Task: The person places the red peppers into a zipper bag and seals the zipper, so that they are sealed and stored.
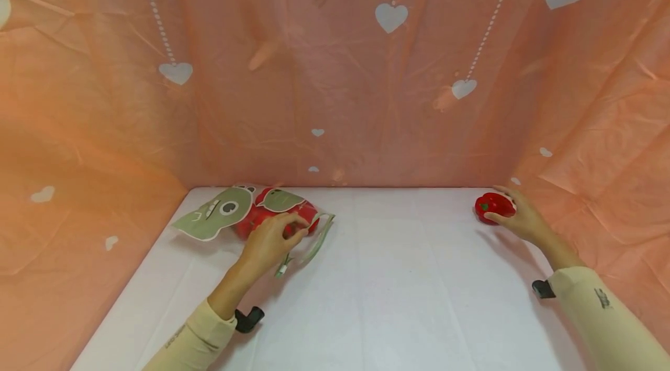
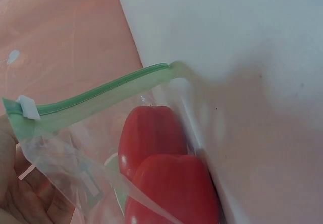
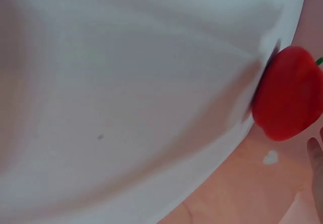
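A clear zip bag (image 1: 211, 217) with a green cartoon print lies at the far left of the white table. Red bell peppers (image 2: 171, 191) show through its film, two of them plain in the left wrist view. Its green zip strip (image 2: 101, 90) carries a white slider (image 2: 29, 107). My left hand (image 1: 272, 240) pinches the bag near its mouth, fingers bent, partly seen through the film in the left wrist view. At the far right corner, my right hand (image 1: 523, 221) holds another red bell pepper (image 1: 491, 208) with a green stem, thumb in front and fingers behind.
The white table (image 1: 398, 278) stretches between the two hands. Orange cloth (image 1: 345, 97) with white hearts hangs behind it and along both sides. Black wrist mounts (image 1: 249, 320) stick out by the sleeves.
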`<state>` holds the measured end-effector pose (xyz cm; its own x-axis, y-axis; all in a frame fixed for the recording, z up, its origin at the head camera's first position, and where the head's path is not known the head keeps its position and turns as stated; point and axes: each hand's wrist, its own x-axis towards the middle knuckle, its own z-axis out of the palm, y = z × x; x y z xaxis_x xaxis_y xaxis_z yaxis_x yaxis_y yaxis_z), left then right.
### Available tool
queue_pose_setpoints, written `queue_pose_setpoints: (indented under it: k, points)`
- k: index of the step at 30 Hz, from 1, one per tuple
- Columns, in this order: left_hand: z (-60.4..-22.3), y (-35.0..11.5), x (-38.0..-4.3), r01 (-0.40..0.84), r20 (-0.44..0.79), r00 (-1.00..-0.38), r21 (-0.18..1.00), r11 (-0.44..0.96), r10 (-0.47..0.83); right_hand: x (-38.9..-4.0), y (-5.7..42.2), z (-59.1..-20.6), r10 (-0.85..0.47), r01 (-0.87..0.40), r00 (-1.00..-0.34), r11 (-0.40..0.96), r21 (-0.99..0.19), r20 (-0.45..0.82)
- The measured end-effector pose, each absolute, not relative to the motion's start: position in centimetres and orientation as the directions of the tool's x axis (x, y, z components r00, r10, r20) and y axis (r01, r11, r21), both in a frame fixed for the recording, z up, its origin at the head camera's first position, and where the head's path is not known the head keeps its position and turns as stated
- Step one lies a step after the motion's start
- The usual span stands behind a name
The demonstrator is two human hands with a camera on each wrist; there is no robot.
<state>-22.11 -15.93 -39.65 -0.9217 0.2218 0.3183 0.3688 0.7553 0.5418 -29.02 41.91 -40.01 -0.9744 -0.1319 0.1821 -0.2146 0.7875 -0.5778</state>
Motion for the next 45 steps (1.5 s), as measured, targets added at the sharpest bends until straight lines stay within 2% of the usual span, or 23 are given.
queue_pose_setpoints:
  k: [15, 31, 45]
  points:
    - [-40.1, -15.8, -22.1, 0.367, 0.308, -0.924, 0.553, 0.748, 0.225, -30.0, 43.2, -41.6, -0.117, -0.166, -0.986, 0.798, -0.579, 0.120]
    - [-39.9, -15.8, -21.9, 0.370, 0.316, -0.922, 0.552, 0.747, 0.223, -29.9, 43.5, -41.6, -0.096, -0.108, -0.994, 0.800, -0.591, 0.051]
    - [-40.1, -15.9, -22.0, 0.381, 0.341, -0.914, 0.546, 0.746, 0.218, -29.5, 43.9, -41.8, -0.129, -0.166, -0.986, 0.826, -0.539, 0.106]
